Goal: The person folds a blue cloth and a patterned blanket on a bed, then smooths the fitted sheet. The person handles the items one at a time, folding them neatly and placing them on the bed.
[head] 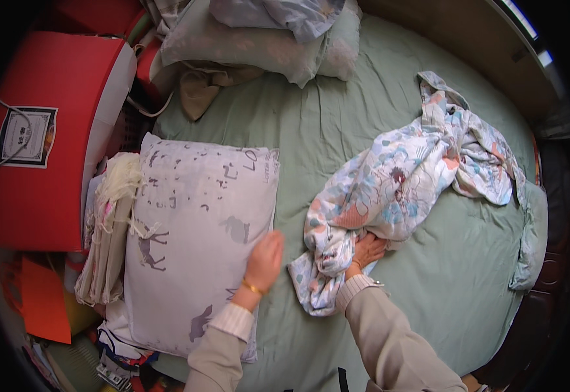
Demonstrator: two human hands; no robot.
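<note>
My left hand (pixel 265 259), with a yellow bracelet at the wrist, is at the right edge of a white pillow (pixel 182 294) printed with grey animals and letters. It is slightly blurred, and I see nothing in it. To the right, my right hand (pixel 367 251) presses against the lower part of a crumpled floral cloth (pixel 392 186); whether its fingers grip the fabric is unclear. The cloth stretches diagonally up and right over the pale green sheet (pixel 437 274) of a bed.
Folded green pillows (pixel 260 49) lie at the top with a grey-blue cloth on them and a brown cloth (pixel 197 93) beside them. At left stand a red box (pixel 45 196), a folded lace-trimmed fabric (pixel 106 245) and an orange bag (pixel 45 304). A headboard-like panel (pixel 490 39) borders the upper right.
</note>
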